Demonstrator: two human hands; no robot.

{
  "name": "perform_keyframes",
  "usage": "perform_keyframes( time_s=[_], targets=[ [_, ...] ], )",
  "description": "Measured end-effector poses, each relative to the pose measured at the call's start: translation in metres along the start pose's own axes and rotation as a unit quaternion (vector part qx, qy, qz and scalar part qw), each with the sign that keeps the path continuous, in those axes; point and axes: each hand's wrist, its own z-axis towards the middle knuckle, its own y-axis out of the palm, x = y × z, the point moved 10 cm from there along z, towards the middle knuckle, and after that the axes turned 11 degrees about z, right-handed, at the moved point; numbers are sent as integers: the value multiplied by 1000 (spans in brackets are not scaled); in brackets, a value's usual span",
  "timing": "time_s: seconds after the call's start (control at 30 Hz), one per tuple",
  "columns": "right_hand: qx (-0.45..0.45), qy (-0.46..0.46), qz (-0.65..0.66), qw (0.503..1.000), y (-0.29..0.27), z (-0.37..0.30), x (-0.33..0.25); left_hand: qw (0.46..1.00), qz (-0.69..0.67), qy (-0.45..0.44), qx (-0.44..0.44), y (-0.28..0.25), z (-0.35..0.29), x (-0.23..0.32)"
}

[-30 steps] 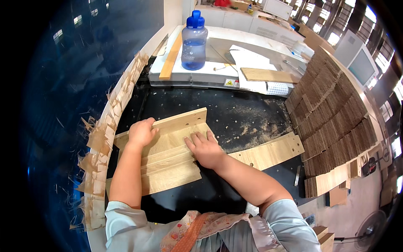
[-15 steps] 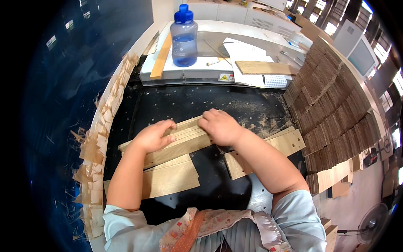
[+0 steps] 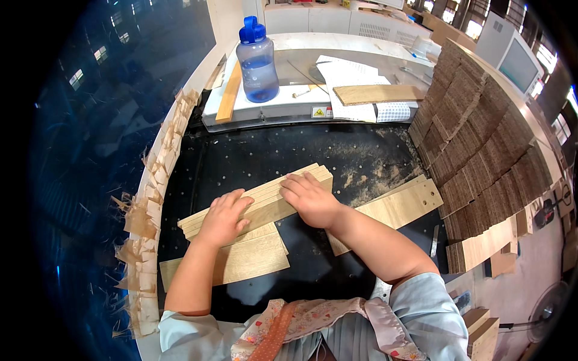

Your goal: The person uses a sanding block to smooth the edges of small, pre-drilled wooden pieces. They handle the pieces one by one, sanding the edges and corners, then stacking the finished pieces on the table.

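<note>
A bundle of narrow, light wooden boards (image 3: 269, 209) stands on edge on the black worktop, slanting up to the right. My left hand (image 3: 224, 218) is closed over its left part, fingers across the top edges and thumb on the near side. Near the right end, my right hand (image 3: 310, 198) grips it with the fingers bent over the top. The boards' upper edges lie close together. Flat wooden boards (image 3: 256, 259) lie under and in front of the bundle, partly hidden by my left forearm.
More flat boards with holes (image 3: 400, 207) lie at the right, partly behind my right forearm. A tall stack of brown-edged panels (image 3: 475, 144) borders the right side. A blue water bottle (image 3: 257, 69) and papers (image 3: 352, 75) rest on the white machine top beyond. Sawdust (image 3: 376, 174) dusts the worktop.
The bundle's boards now sit closer together. My left hand has moved onto the bundle, its fingers now lying over the top. My right hand has shifted slightly down and toward me.
</note>
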Motion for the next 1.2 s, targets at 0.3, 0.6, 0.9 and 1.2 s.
perform_keyframes(
  time_s=[0.3, 0.6, 0.9, 1.2],
  targets=[
    [-149, 145, -11, 978, 15, 40, 18, 995, 73, -40, 56, -34, -28, 8],
    [-135, 245, 3, 960, -38, -5, 99, 973, 106, -156, -130, 14, -152, -26],
    [-161, 372, -102, 909, -72, -66, 161, 988, 16, -119, -101, 14, -145, -34],
    [-96, 344, -109, 928, -82, -81, 156, 977, -39, -102, 182, -86, -36, -23]
  ],
)
